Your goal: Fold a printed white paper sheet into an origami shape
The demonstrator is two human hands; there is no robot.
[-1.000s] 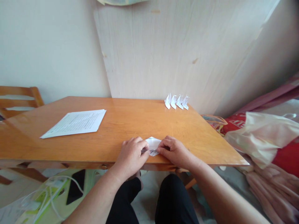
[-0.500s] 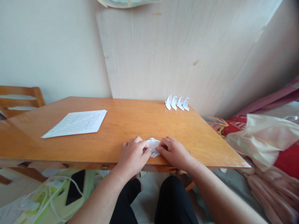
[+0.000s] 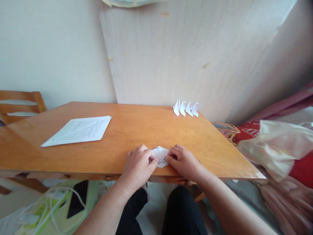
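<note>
A small piece of folded printed paper (image 3: 160,153) lies near the front edge of the wooden table, between my two hands. My left hand (image 3: 141,160) pinches its left side, thumb on top and fingers curled. On the other side, my right hand (image 3: 182,160) grips the right edge between thumb and bent fingers. The paper has a pointed top and a pointed bottom, with print along its upper edge and lower part. My fingers cover both its side corners.
Several folded white paper figures (image 3: 186,108) stand in a row at the table's (image 3: 137,127) back right. A stack of printed sheets (image 3: 78,131) lies on the left. Bags (image 3: 281,143) crowd the right side; a wooden chair (image 3: 21,104) stands at far left.
Both hands hold the paper's sides as before. A little more of the paper shows between them, its sides drawn slightly apart. The whole view has shifted slightly.
</note>
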